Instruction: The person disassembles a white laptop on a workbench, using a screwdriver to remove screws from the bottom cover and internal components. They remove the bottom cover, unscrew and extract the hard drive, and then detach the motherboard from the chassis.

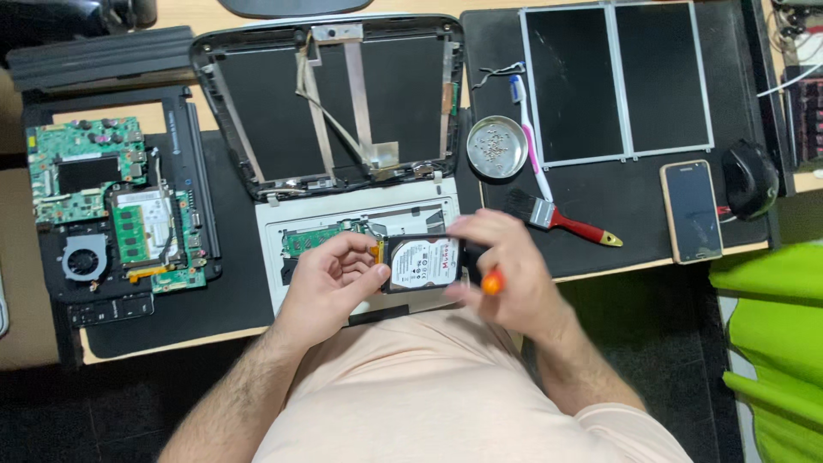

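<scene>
Left hand [330, 279] fingers curled tight round 1 hard drive [422, 263]. Right hand [506, 270] blurred, closed on 1 orange-handled screwdriver [491, 282]. 2 screen panels [617, 81].

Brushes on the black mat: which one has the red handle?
The flat paintbrush, bristles dark, lying nearest the right hand. The toothbrush above it is white and pink.

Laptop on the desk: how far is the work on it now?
Done: the lid is stripped, its panels lie aside, and screws sit in the dish. In hand: the left hand holds the drive; the right hand grips a screwdriver. Left: a board remains in the base.
</scene>
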